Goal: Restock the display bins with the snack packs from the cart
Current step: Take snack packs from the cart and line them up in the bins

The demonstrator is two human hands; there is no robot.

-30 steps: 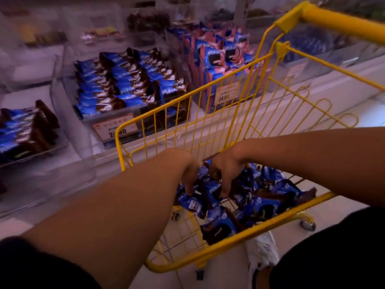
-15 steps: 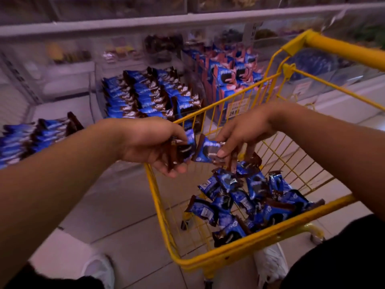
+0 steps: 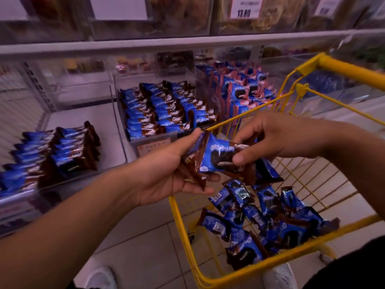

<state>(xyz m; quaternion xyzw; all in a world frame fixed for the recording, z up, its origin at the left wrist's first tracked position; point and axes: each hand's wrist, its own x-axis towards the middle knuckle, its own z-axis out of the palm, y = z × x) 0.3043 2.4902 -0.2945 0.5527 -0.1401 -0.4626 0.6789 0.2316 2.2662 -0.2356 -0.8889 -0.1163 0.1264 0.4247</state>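
Above the near-left corner of the yellow cart [image 3: 208,281], the left hand [image 3: 166,174] has its grip clamped on a small stack of snack packs [image 3: 192,161], thumb on top and fingers beneath. The right hand [image 3: 273,138] pinches a blue pack [image 3: 216,156] between thumb and fingers, touching that stack. More loose packs [image 3: 268,224] lie in the cart's bottom, while the display bins hold rows: the far middle bin [image 3: 154,146] nearly full, the left bin [image 3: 116,130] half filled.
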